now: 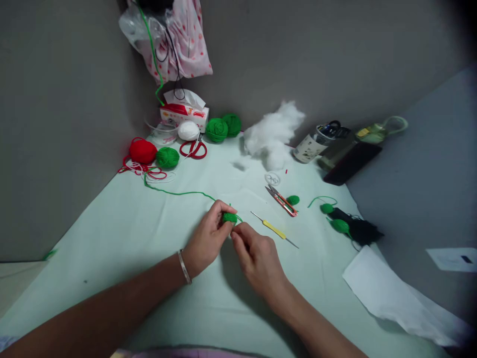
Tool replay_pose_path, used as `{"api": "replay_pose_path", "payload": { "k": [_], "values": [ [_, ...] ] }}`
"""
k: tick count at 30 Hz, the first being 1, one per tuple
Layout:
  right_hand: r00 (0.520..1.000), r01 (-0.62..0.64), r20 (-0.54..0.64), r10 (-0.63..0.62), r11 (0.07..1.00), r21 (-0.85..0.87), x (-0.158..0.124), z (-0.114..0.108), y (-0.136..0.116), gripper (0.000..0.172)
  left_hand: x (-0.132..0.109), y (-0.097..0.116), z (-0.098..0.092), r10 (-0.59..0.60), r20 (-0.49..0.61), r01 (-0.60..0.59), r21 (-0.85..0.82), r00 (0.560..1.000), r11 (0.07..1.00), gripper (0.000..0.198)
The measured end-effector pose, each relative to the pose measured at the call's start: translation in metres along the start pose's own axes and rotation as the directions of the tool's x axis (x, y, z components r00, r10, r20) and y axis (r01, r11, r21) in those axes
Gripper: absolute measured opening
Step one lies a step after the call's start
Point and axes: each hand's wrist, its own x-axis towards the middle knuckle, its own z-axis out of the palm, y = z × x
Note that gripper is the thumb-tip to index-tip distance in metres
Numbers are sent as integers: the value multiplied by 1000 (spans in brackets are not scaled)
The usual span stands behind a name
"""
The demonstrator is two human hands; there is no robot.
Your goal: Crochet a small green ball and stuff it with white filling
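My left hand pinches a small green crocheted piece between thumb and fingers. A green yarn strand runs to it from the left across the table. At the piece's right edge, beside a little loop of green yarn, my right hand has its thumb and forefinger pressed together; what lies between them is hidden. Just to the right rests a double-ended crochet hook with a yellow grip. Beyond it are orange-handled thread snips and a small green crocheted ball.
Behind are a red yarn ball, a green yarn ball, red scissors, a tissue box and white stuffing. A pen cup, green crocheted leaf and white cloth are on the right.
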Motion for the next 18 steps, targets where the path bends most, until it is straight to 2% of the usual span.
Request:
{"api": "replay_pose_path", "payload": {
  "k": [5,8,10,11,13,15,16,18],
  "values": [
    [999,15,-53,-6,985,174,-1,7,-1,25,5,5,-2,1,-29,-2,-16,1000,1000,21],
    [991,133,-25,-131,981,140,3,-6,3,26,7,13,-9,21,-46,-22,-21,999,1000,23],
    [977,208,-47,-209,978,-13,8,-23,8,26,8,17,-15,25,-64,-27,-27,998,999,26],
    [975,188,-90,-201,973,-136,11,-32,11,25,9,18,-18,20,-71,-22,-30,997,999,27],
    [985,26,-139,-100,891,-454,17,-47,17,23,9,19,-22,2,-70,-4,-30,998,1000,27],
    [995,-104,-75,72,728,-678,22,-55,22,26,9,20,-23,-17,-52,15,-24,999,1000,25],
    [989,-122,-34,144,659,-742,24,-57,24,27,9,20,-23,-22,-40,21,-22,999,1000,24],
    [975,-105,36,218,601,-792,26,-56,27,30,9,19,-23,-28,-24,28,-21,999,999,22]
  ]
}}
